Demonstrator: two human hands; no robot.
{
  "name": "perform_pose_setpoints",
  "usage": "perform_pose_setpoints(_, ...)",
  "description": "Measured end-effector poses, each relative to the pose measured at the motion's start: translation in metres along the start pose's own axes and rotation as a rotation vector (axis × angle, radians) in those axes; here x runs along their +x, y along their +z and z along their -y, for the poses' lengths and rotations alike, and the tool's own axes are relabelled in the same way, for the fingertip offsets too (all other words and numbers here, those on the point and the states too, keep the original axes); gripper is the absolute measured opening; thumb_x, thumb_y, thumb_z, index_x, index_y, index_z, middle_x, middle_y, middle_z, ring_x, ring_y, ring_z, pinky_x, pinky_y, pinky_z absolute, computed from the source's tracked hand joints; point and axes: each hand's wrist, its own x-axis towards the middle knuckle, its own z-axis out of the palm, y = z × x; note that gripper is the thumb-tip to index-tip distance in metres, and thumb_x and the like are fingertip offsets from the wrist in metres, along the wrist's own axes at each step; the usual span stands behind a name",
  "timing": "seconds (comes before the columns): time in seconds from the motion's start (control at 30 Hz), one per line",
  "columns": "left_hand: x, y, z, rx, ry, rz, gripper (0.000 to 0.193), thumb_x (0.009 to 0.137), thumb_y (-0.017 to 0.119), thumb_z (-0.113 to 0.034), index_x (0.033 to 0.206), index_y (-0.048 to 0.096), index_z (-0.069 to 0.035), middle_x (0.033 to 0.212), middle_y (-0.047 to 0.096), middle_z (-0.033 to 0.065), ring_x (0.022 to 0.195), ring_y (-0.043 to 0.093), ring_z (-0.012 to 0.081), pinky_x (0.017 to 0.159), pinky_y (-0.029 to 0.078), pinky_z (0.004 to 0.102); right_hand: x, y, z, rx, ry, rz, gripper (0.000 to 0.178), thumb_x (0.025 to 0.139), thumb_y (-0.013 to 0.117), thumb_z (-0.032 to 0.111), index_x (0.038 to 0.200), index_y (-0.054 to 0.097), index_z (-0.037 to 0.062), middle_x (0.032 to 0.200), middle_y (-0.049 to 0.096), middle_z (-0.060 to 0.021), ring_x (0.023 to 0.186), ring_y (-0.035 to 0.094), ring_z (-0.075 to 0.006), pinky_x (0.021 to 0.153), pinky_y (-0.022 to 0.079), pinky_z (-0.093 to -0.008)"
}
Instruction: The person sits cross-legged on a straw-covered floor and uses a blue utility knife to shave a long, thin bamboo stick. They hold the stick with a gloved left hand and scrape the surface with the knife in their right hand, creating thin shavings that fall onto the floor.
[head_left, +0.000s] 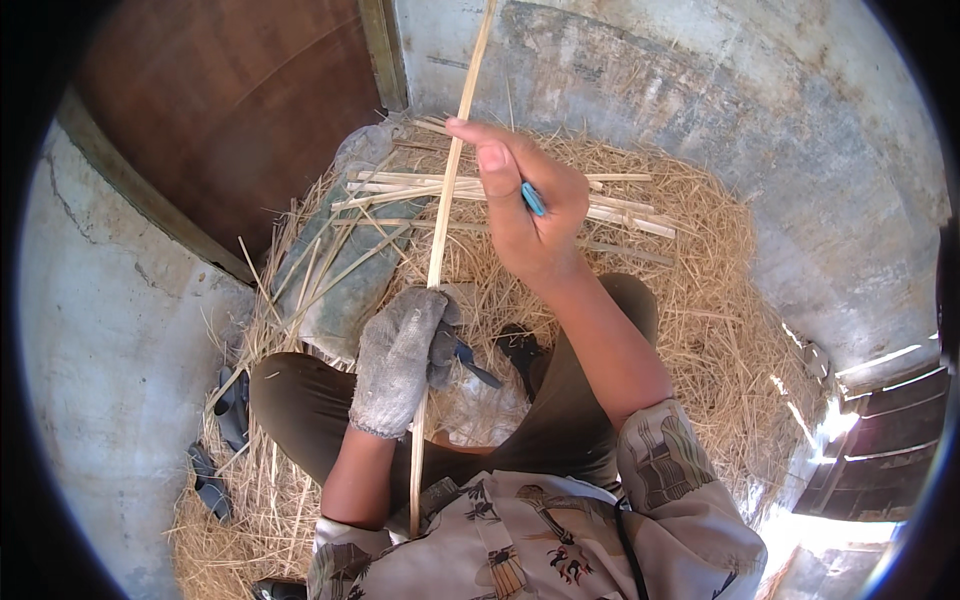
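1. Pale strip [445,215], long, slender: runs lengthwise away from your lap, tilting slightly right toward its far end.
2. Your left hand [393,350], gloved: closed around the strip's lower stretch; the nearer grip to your body. Dark blade-like piece [477,367] beside it; hold on that unclear.
3. Your right hand [558,200], bare: curled around a blue object [533,198], farther along, right of the strip; index fingertip at the strip, contact uncertain.
4. Loose strips [630,212]: beyond, lying crosswise on straw [700,300].

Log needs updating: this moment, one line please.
gray-gloved left hand: gripping long pale wooden strip; bare right hand: holding small blue object, at strip; tan straw: underneath
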Motion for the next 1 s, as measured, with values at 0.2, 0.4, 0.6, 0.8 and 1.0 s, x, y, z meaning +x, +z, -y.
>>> perform_pose_setpoints(0.2, 0.001, -0.002, 0.000, -0.017, -0.005, 0.004, 0.027, 0.106, 0.059, -0.028, 0.096, 0.064, -0.003, 0.063, 0.051, -0.0012, 0.049, 0.045, 0.0076, 0.044, 0.036, 0.0252, -0.002, -0.002, -0.001, 0.020, 0.023, -0.005, 0.026, 0.105, 0.060, 0.014, 0.121, 0.073, -0.0013, 0.072, 0.064, -0.0016, 0.065, 0.056, -0.0050, 0.059, 0.046, -0.0232)
perform_pose_setpoints(0.4, 0.000, -0.001, -0.002, -0.035, -0.007, -0.006, 0.026, 0.106, 0.060, -0.026, 0.095, 0.064, -0.004, 0.063, 0.051, -0.0014, 0.049, 0.044, 0.0073, 0.044, 0.036, 0.0251, -0.002, -0.001, 0.002, 0.004, 0.082, 0.005, 0.027, 0.104, 0.058, 0.009, 0.126, 0.070, -0.0015, 0.068, 0.057, 0.0013, 0.061, 0.049, -0.0033, 0.056, 0.040, -0.0226)
perform_pose_setpoints(0.6, -0.002, -0.006, -0.003, -0.043, 0.016, -0.018, 0.025, 0.106, 0.060, -0.026, 0.096, 0.065, -0.003, 0.063, 0.052, -0.0009, 0.049, 0.045, 0.0076, 0.044, 0.036, 0.0254, -0.003, 0.004, -0.006, -0.047, 0.148, 0.032, 0.021, 0.103, 0.060, 0.009, 0.118, 0.072, 0.0002, 0.063, 0.050, 0.0021, 0.058, 0.045, -0.0030, 0.053, 0.037, -0.0236)
perform_pose_setpoints(0.8, -0.001, -0.008, -0.005, -0.042, 0.072, -0.044, 0.026, 0.105, 0.060, -0.027, 0.098, 0.066, -0.002, 0.063, 0.054, 0.0001, 0.049, 0.046, 0.0081, 0.044, 0.036, 0.0258, -0.010, 0.011, -0.023, -0.161, 0.142, 0.087, 0.020, 0.103, 0.067, 0.019, 0.100, 0.076, 0.0012, 0.061, 0.052, 0.0037, 0.057, 0.043, -0.0027, 0.050, 0.034, -0.0242)
perform_pose_setpoints(1.0, -0.003, -0.020, -0.011, -0.040, 0.115, -0.032, 0.027, 0.105, 0.058, -0.027, 0.100, 0.067, -0.002, 0.064, 0.054, 0.0000, 0.050, 0.047, 0.0076, 0.045, 0.036, 0.0248, -0.016, 0.018, -0.023, -0.319, 0.062, 0.250, 0.018, 0.096, 0.075, 0.016, 0.081, 0.070, 0.0055, 0.060, 0.057, -0.0004, 0.052, 0.050, -0.0084, 0.049, 0.039, -0.0258)
